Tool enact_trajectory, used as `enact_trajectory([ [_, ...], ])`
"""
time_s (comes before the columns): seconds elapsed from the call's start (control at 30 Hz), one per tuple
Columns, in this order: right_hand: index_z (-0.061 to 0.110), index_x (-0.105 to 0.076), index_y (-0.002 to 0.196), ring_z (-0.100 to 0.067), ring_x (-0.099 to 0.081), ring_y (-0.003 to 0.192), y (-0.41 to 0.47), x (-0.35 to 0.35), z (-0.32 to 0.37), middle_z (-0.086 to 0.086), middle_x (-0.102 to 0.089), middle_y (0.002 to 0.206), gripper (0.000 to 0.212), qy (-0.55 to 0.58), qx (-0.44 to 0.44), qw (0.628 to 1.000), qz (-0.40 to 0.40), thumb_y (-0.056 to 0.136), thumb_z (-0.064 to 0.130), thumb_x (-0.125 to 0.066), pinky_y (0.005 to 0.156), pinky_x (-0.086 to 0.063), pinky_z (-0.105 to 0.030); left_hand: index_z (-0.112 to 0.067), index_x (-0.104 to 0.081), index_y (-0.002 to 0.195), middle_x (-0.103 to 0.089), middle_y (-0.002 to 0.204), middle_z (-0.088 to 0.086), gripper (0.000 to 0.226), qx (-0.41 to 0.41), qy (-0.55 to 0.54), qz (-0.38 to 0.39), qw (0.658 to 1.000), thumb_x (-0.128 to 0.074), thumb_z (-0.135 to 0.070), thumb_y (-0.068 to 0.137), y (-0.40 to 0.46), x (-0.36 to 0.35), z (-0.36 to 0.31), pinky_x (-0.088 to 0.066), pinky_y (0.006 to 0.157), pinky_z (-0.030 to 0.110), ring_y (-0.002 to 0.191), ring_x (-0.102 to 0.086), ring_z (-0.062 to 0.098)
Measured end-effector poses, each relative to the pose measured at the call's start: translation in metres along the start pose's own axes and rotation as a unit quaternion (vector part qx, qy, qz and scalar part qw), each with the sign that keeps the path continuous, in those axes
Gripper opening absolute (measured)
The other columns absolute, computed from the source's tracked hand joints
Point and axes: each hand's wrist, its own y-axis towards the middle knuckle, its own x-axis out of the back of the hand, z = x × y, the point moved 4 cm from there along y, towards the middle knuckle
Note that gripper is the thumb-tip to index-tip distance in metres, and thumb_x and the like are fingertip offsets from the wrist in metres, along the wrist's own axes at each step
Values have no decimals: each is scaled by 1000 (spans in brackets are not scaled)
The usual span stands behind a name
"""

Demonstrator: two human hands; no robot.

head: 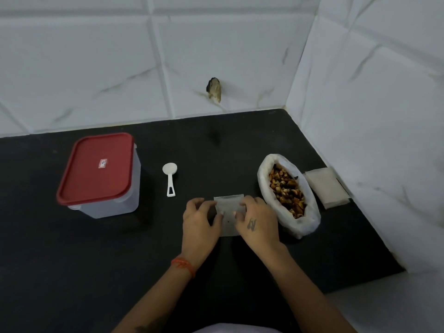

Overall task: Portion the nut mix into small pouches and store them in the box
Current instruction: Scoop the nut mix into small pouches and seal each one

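Observation:
A small clear pouch (pixel 228 207) lies on the black counter (pixel 96 260) in front of me. My left hand (pixel 199 222) pinches its left edge and my right hand (pixel 257 221) pinches its right edge, fingers curled over the top part. An open white bag of nut mix (pixel 287 191) lies just to the right of my right hand. A white plastic scoop (pixel 170 177) rests on the counter left of the pouch. The clear storage box with a red lid (pixel 98 171) stands shut at the left.
A stack of empty pouches (pixel 326 187) lies beside the tiled right wall, behind the nut bag. White tiled walls close the back and right sides. A dark hole or chip (pixel 213 88) marks the back wall. The counter's edge runs at the lower right.

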Motion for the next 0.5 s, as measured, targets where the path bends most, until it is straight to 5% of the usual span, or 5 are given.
enact_trajectory([
  [0.2, 20, -57, 122, -13, -58, 105, 35, -9, 50, 2, -58, 117, 36, 110, 46, 993, 25, 88, 29, -63, 92, -44, -24, -8, -48, 135, -38, 143, 15, 47, 39, -10, -112, 993, -60, -16, 91, 26, 52, 22, -31, 108, 33, 132, -38, 28],
  [0.33, 17, -56, 129, -16, -57, 113, 66, -47, 89, -2, -59, 126, 41, 173, 40, 982, 70, 88, 18, -63, 101, -44, -31, -6, -37, 143, -33, 149, 19, 53, 104, -18, -73, 992, -54, -9, 93, 46, 61, 40, -22, 113, 36, 140, -28, 29],
  [0.5, 11, -62, 123, -17, -61, 112, 85, -83, 109, -7, -66, 119, 37, 244, 9, 964, 106, 87, 3, -59, 94, -45, -19, -3, -46, 135, -56, 130, 16, 44, 162, -76, -37, 983, -45, 2, 91, 64, 61, 48, -36, 95, 26, 122, -51, 27],
])
